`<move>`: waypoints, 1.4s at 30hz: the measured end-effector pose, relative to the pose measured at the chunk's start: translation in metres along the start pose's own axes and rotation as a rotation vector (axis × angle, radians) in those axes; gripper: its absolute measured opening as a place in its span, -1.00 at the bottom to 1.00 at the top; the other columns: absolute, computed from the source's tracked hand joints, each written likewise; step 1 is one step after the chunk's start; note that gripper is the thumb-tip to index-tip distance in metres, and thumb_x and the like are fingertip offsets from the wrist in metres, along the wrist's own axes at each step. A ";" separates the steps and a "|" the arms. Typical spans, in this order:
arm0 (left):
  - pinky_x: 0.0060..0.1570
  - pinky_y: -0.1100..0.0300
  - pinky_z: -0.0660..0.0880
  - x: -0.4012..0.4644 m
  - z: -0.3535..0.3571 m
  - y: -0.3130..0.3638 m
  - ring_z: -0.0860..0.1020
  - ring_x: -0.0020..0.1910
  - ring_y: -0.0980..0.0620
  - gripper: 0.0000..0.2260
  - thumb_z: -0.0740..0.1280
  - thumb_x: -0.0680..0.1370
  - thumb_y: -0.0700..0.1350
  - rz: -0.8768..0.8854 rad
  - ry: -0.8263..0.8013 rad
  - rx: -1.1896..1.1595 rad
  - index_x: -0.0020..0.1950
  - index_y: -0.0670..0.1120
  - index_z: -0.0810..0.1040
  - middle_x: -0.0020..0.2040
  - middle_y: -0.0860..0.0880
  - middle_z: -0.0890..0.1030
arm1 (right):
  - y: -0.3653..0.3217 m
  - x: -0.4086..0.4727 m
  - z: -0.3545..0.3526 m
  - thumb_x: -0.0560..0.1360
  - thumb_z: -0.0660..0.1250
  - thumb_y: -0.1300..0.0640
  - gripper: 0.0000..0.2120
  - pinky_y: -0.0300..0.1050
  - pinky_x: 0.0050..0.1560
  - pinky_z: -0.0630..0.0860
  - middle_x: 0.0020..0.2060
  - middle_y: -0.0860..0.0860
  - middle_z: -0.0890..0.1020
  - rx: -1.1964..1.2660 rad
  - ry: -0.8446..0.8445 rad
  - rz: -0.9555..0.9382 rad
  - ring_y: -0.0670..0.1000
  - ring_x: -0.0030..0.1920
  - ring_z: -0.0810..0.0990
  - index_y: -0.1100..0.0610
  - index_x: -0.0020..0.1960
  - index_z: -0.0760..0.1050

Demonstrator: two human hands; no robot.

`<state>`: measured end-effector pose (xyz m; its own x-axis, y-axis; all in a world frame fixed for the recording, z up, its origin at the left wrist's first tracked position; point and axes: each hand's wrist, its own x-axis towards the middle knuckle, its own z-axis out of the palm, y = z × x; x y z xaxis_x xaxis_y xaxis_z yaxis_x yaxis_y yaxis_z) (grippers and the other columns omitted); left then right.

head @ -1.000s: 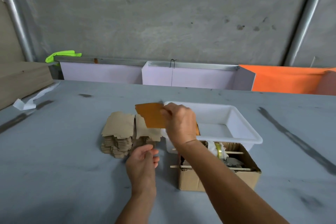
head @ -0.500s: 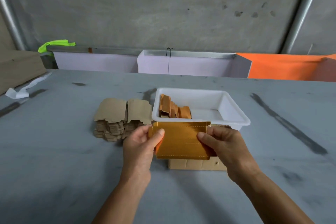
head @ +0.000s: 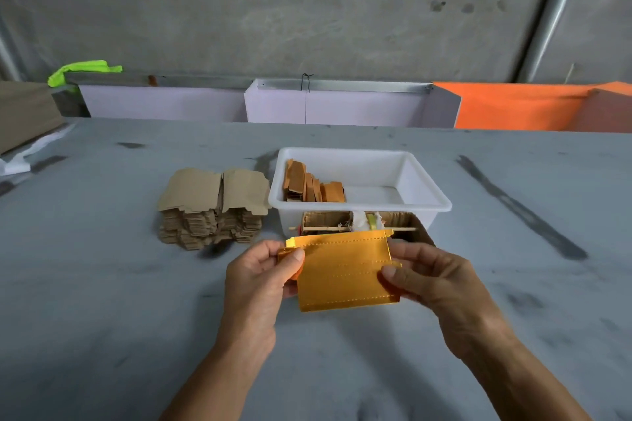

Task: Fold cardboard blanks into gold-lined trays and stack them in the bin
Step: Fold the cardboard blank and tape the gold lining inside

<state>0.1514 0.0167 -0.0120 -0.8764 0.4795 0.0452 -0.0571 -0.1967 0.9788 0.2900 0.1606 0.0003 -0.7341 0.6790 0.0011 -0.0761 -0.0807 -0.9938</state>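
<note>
1. The gold-lined blank is held above the grey table, gold face up, at the 6 o'clock side of the white bin. Perforated fold lines run across its width.
2. The left hand pinches the blank's left edge, thumb on the gold face, fingers curled beneath. A small flap at this edge is bent up.
3. The right hand pinches the blank's right edge, thumb on top near the middle fold line, fingers behind the card.
4. The white bin stands on the table at 12 o'clock from the blank. Folded trays stand on edge in a row in the bin's left part.
5. An open cardboard box sits just at the bin's 6 o'clock side, partly hidden by the blank. A thin wooden stick lies across its opening; the contents are too small to identify.
6. A stack of unfolded brown blanks rests on the table at 9 o'clock from the bin, close beside it.
7. White panels and an orange panel line the table's far edge.
</note>
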 end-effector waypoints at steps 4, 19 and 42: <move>-0.32 0.26 0.54 -0.005 -0.003 -0.007 0.58 -0.32 0.09 -0.89 0.36 0.47 -0.33 0.118 -0.143 0.066 -0.20 -0.14 0.57 -0.32 -0.04 0.65 | -0.001 0.002 -0.003 0.25 0.44 0.28 -0.73 -0.31 -0.38 0.51 -0.30 0.09 0.69 0.076 -0.004 -0.147 -0.04 -0.32 0.66 0.20 -0.05 0.61; -0.35 0.21 0.47 -0.031 -0.016 -0.046 0.53 -0.30 0.00 -0.90 0.42 0.35 -0.22 0.882 -0.490 1.104 -0.35 -0.10 0.55 -0.31 0.03 0.55 | 0.070 -0.031 -0.026 0.50 0.28 0.11 -0.83 -0.13 -0.23 0.44 -0.25 -0.08 0.59 -1.207 -0.180 -0.793 0.01 -0.22 0.56 0.08 -0.23 0.59; 0.15 0.22 0.08 -0.019 -0.002 -0.077 0.22 0.30 0.08 -0.87 0.44 0.40 0.07 0.151 -0.168 1.169 -0.27 0.04 0.65 0.35 0.18 0.37 | 0.072 -0.021 -0.003 0.43 0.37 0.06 -0.89 -0.12 0.03 0.41 -0.21 -0.08 0.58 -1.123 0.128 -0.052 -0.01 0.05 0.40 0.03 -0.14 0.66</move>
<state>0.1711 0.0213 -0.0882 -0.7582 0.6418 0.1155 0.5882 0.5967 0.5459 0.3016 0.1426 -0.0719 -0.6683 0.7373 0.0986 0.5920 0.6074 -0.5298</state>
